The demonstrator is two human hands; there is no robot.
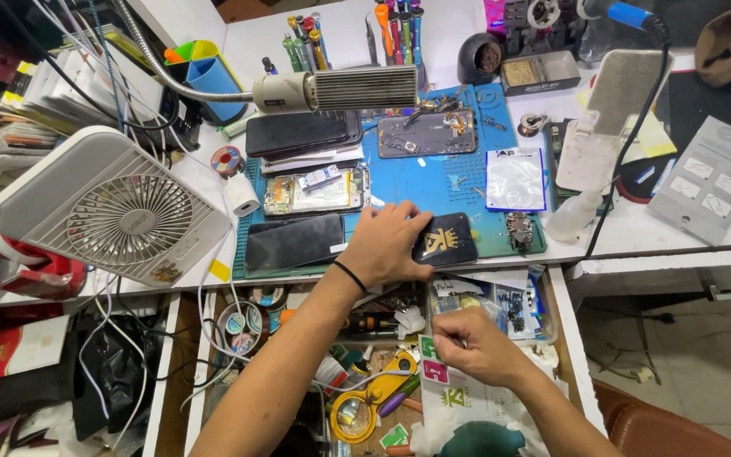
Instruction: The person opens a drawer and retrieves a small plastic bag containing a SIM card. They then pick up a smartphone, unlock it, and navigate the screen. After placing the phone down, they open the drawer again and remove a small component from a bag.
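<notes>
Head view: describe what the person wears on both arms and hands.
Both forearms are bare, with no sleeves in view and no gloves. The left hand has a thin black band around the wrist. The right hand shows no band, watch or ring that can be made out.

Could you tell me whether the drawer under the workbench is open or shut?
Open: the drawer is pulled out, its tools and tape rolls exposed, with the right hand over it.
</notes>
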